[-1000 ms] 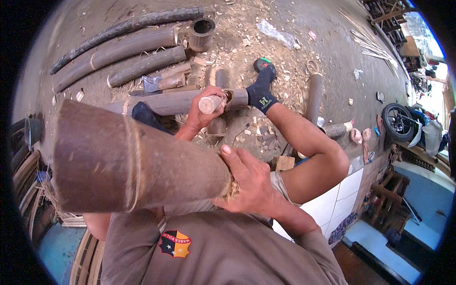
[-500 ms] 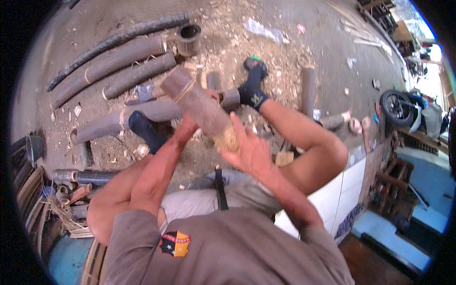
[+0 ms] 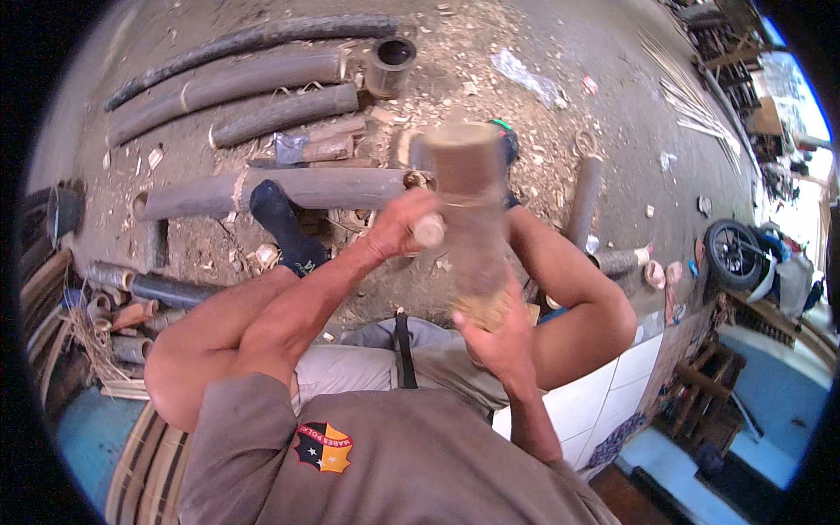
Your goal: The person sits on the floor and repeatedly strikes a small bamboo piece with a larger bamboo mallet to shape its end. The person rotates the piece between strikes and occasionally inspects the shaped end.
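My right hand (image 3: 500, 339) is closed round the rough, yellowish lower end of a thick brown wooden mallet (image 3: 477, 210). Motion blurs the mallet, which stands raised with its broad flat end away from me. Beside it, my left hand (image 3: 401, 219) grips a tool with a round wooden handle (image 3: 429, 230); the tool's far part is hidden. This hand is at the open right end of a long bamboo pole (image 3: 306, 187) lying crosswise on the ground. A dark-socked foot (image 3: 282, 219) rests against the pole's near side.
Farther off lie several bamboo lengths (image 3: 254, 77) and an upright hollow bamboo piece (image 3: 385, 80). Wood chips (image 3: 472, 74) litter the ground. More bamboo (image 3: 588, 197) lies to the right, beyond my knee. A motorcycle wheel (image 3: 733, 254) stands at far right; bamboo pieces (image 3: 131, 324) are stacked left.
The mallet has swung from a leftward slant to nearly upright and shifted right. My left hand, earlier mostly behind it, now shows with the wooden handle. The view has shifted slightly.
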A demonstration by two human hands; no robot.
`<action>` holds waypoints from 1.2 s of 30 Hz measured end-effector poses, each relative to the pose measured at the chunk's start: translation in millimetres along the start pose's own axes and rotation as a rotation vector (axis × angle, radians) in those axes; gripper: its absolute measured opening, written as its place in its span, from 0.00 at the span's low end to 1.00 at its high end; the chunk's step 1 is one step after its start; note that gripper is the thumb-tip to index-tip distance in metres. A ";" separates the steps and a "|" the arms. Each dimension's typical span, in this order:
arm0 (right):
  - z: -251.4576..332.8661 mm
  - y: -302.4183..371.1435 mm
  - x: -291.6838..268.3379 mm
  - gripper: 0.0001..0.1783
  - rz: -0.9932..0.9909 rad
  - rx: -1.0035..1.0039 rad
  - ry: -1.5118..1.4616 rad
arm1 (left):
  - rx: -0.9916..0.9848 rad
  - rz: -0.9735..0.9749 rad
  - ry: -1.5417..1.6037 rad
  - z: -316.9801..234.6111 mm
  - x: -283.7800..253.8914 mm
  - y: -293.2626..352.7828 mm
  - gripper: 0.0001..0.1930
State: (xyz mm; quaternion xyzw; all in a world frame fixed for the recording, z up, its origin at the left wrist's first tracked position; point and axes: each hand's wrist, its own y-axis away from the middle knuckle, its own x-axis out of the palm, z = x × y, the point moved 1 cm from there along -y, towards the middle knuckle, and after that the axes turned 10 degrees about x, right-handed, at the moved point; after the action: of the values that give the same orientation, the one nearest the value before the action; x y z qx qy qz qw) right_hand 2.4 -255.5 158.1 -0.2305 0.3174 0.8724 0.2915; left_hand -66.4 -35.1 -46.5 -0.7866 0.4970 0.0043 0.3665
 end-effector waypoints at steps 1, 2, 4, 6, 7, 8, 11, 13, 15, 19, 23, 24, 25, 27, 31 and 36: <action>-5.8 7.6 -4.8 0.50 -0.043 0.042 -0.106 | 0.038 -0.042 -0.058 -18.0 1.1 -8.3 0.24; -11.2 18.2 -10.0 0.46 -0.091 0.097 -0.205 | 0.031 -0.038 -0.080 -29.1 1.4 -13.1 0.24; -37.3 27.3 -20.7 0.40 -0.290 0.048 -0.177 | 0.028 -0.028 -0.135 -42.1 0.5 -20.7 0.24; -39.9 30.7 -28.5 0.43 -0.309 0.101 -0.345 | 0.040 -0.048 -0.173 -40.1 3.7 -20.6 0.24; -40.7 30.9 -31.6 0.44 -0.321 0.129 -0.429 | 0.038 -0.049 -0.175 -42.3 2.2 -23.7 0.24; -40.6 29.6 -32.8 0.45 -0.323 0.123 -0.425 | 0.036 -0.050 -0.178 -43.6 1.4 -25.1 0.25; -41.7 25.0 -31.4 0.44 -0.318 0.110 -0.421 | 0.008 -0.036 -0.176 -39.7 3.8 -24.9 0.25; -44.5 23.6 -21.9 0.40 -0.299 0.111 -0.423 | -0.011 -0.057 -0.171 -37.1 5.4 -23.6 0.25; -39.9 21.7 -16.8 0.42 -0.274 0.081 -0.364 | -0.023 -0.071 -0.166 -34.7 6.1 -22.0 0.25; -27.1 22.1 -11.8 0.45 -0.198 0.144 -0.295 | -0.017 -0.080 -0.153 -32.9 3.8 -20.7 0.25; -23.6 23.0 -10.6 0.47 -0.125 0.096 -0.230 | -0.027 -0.074 -0.153 -32.9 5.4 -18.8 0.25; -28.3 22.7 -8.8 0.47 -0.110 0.071 -0.233 | -0.017 -0.080 -0.156 -32.5 5.8 -19.2 0.24; -30.6 22.3 -7.1 0.48 -0.092 0.048 -0.236 | -0.011 -0.086 -0.159 -32.1 5.3 -19.4 0.24; -27.6 22.7 -5.9 0.47 -0.073 0.081 -0.244 | -0.013 -0.106 -0.167 -31.9 6.4 -19.0 0.24; -19.1 20.0 -3.2 0.47 -0.074 0.022 -0.288 | -0.065 -0.128 -0.188 -33.1 10.2 -17.4 0.24; -39.1 8.5 -1.5 0.48 -0.179 -0.031 -0.264 | -0.039 -0.323 -0.194 -25.9 -18.0 -56.5 0.19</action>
State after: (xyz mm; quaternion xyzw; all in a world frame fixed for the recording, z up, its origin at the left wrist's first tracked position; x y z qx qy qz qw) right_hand 6.4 -288.3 135.5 -0.1454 0.2411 0.8705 0.4036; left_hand -40.4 -22.7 11.4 -0.8590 0.3264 0.0311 0.3932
